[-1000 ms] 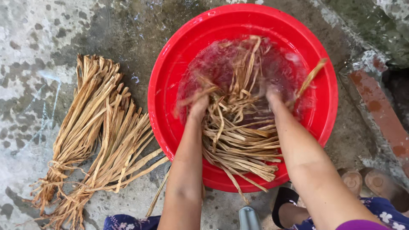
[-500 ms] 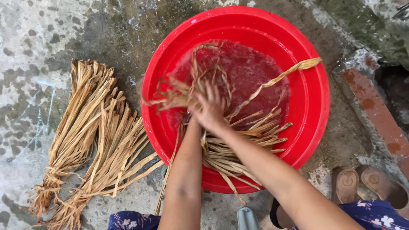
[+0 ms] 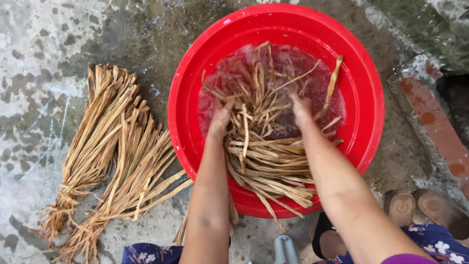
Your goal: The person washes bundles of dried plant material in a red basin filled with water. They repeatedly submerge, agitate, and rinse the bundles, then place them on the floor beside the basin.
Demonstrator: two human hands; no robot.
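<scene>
Two hands now work apart in the red basin, where half a second ago they met over the soaked straw strips. Left hand and right hand press into the wet bundle, forearms angled down; finger closure is hidden.

Bare forearms, purple sleeve edge, dark floral-print garment

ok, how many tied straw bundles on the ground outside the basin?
2. One bundle lies farthest left on the concrete; the second bundle lies beside it, nearer the red basin. More strips in the basin under both hands are loose, not counted.
</scene>
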